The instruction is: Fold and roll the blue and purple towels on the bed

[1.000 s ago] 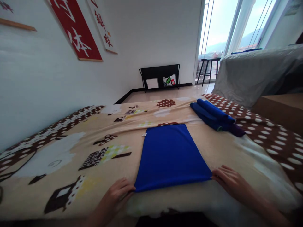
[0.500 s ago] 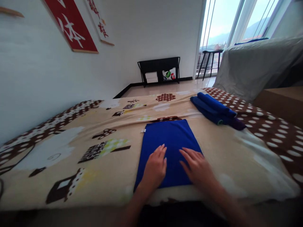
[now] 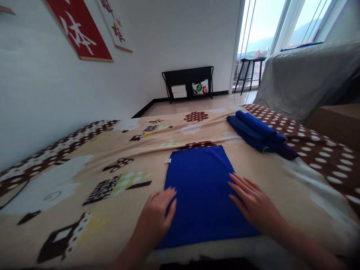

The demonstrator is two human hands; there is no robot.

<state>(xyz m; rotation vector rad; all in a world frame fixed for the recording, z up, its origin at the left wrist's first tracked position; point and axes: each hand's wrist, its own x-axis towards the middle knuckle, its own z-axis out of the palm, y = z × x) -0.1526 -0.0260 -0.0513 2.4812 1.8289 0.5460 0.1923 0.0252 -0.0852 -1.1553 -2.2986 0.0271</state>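
Note:
A blue cloth (image 3: pixel 201 191) lies flat in a rough rectangle on the patterned blanket (image 3: pixel 118 221), with a small white tag (image 3: pixel 168 161) at its far left corner. My left hand (image 3: pixel 159 210) rests at the left edge of the cloth, fingers stretched out and thumb apart. Along the right edge is my right hand (image 3: pixel 249 197), its fingers extended over the border of the cloth. Neither hand grips anything. Farther off to the right, several rolled or folded blue cloths (image 3: pixel 255 131) lie together, a dark purple one (image 3: pixel 285 152) among them.
Past the bed's far edge, a black rack (image 3: pixel 188 80) holding white boxes (image 3: pixel 179 90) and a printed bag (image 3: pixel 200 88) stands by the wall. A black stool (image 3: pixel 250 75) is near the window. At right are a sheet-covered piece of furniture (image 3: pixel 306 78) and a brown box (image 3: pixel 334 122).
My hands have moved apart, from the middle of the blue cloth out to its left and right edges. The view has shifted slightly.

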